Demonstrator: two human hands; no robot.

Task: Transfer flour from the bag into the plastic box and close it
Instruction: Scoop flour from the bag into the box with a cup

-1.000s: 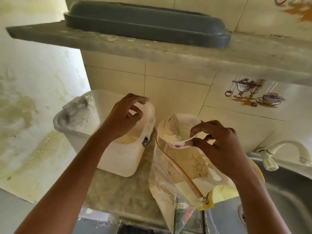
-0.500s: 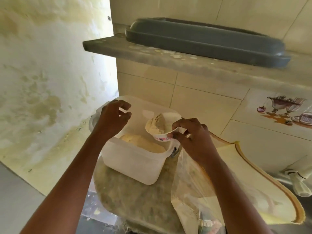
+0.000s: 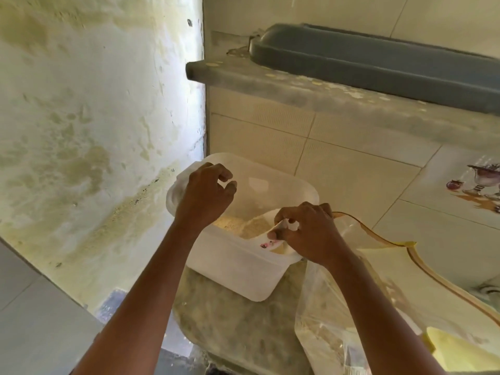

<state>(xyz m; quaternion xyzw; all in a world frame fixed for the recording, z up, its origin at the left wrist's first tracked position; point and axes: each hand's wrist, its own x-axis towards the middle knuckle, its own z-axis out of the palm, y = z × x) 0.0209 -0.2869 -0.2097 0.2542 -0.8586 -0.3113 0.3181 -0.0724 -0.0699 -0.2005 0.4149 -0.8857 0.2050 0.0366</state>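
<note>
My right hand (image 3: 308, 234) pinches the tipped cup (image 3: 273, 240) inside the plastic box (image 3: 238, 272); my left hand (image 3: 205, 196) hovers loosely curled, holding nothing.

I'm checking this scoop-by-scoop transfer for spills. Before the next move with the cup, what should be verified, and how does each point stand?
1. Cup tipped inside the plastic box, not over the counter: ok.
2. Right hand grips the cup's rim firmly: ok.
3. Left hand steadies the box: cannot tell; it sits at the far rim, contact unclear.
4. Cup fully emptied: cannot tell; the hand hides its inside.
5. Room left in the box above the flour: ok.
6. Bag mouth open for the next scoop: ok.
</note>
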